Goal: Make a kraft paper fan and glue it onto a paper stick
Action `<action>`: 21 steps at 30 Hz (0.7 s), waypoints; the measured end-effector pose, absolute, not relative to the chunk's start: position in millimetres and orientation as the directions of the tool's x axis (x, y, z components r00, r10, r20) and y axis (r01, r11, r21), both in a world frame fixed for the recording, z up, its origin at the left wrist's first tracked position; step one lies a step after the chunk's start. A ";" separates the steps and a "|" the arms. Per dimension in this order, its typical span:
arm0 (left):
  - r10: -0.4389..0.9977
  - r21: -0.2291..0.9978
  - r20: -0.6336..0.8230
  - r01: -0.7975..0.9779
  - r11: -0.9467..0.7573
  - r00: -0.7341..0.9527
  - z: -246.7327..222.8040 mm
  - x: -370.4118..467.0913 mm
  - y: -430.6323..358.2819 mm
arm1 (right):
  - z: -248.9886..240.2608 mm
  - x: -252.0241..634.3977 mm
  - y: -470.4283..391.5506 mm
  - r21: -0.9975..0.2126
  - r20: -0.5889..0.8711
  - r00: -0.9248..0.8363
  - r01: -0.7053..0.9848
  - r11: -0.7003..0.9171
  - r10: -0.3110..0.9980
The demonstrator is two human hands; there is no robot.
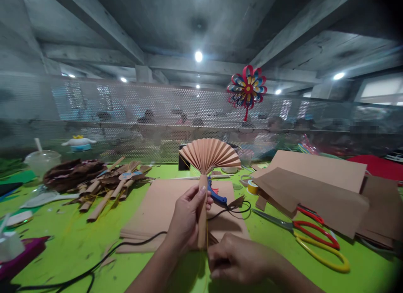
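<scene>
A pleated brown paper fan (210,154) stands spread open on a rolled paper handle, upright in the middle of the view. My left hand (189,213) is closed round the handle below the pleats. Lower down and to the right, my right hand (236,257) has its fingers curled together beside the handle's lower end. A thin yellow thread (207,230) runs down along the handle to the fingers of my right hand. Behind the handle lies a blue glue gun (217,196), partly hidden. Stacked brown paper sheets (157,205) lie beneath my hands.
Red and yellow scissors (302,230) lie at the right, before large brown sheets (311,192). A yellow tape roll (252,187) sits near them. Bundled paper handles (118,184) and a plastic cup (43,160) are at the left. A black cord (126,244) crosses the green table (63,259).
</scene>
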State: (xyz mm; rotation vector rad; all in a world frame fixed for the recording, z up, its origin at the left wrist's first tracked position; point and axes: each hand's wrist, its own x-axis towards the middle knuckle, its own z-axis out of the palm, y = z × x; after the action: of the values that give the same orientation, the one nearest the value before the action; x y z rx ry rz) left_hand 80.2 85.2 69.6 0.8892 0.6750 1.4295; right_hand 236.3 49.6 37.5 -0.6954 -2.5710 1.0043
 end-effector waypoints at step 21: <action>0.985 0.839 0.159 -0.534 -0.102 0.062 69.8 78.5 87.9 | 88.4 261.8 75.7 -0.904 0.240 -0.376 0.250 0.347 0.895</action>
State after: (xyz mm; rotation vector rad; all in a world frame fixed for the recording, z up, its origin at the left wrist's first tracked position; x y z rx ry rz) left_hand 78.5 87.9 69.8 0.9268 0.6495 1.4428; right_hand 261.8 75.7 88.4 -1.0079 -1.8290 1.0428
